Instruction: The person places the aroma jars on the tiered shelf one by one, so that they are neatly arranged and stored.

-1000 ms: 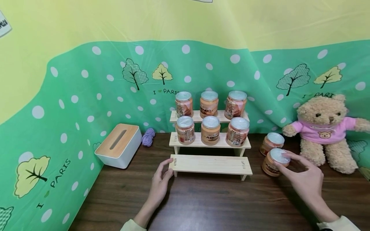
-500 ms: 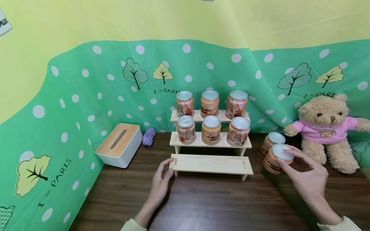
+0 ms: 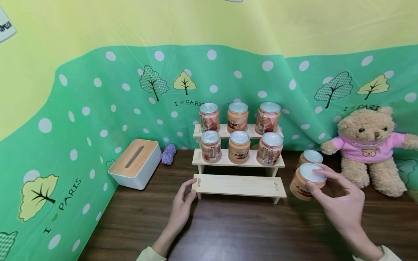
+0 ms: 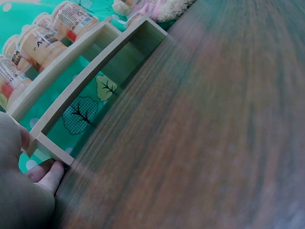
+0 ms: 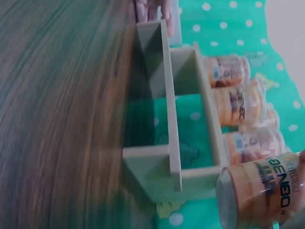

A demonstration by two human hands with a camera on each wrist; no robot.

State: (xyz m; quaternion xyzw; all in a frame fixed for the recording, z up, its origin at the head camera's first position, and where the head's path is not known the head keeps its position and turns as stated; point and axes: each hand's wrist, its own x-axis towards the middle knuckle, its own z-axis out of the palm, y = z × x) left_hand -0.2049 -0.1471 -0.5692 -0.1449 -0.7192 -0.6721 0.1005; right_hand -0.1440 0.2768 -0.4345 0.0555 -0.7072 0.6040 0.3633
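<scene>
My right hand (image 3: 347, 203) pinches an orange-labelled jar (image 3: 301, 187) by its clear ribbed lid, thumb in front and fingers behind. The jar is tilted and looks raised off the table; its label shows in the right wrist view. Just behind it stands another jar (image 3: 311, 156), partly hidden. At the left end of the bare lowest tier (image 3: 236, 185) of a wooden stepped stand, my left hand (image 3: 180, 206) grips the corner. In the left wrist view its fingertips (image 4: 53, 174) lie against the end leg. Several similar jars (image 3: 239, 146) stand in rows on the two upper tiers.
A teddy bear (image 3: 367, 145) in a pink shirt sits at the right, close behind the jars. To the left are a white tissue box (image 3: 137, 163) with a wooden lid and a purple yarn bundle (image 3: 168, 154). A green and yellow printed cloth (image 3: 130, 101) hangs behind the dark wooden table (image 3: 228, 232).
My right hand has lifted the jar and brought it slightly left, towards the stand, tilting it. My left hand stays at the lowest tier's corner.
</scene>
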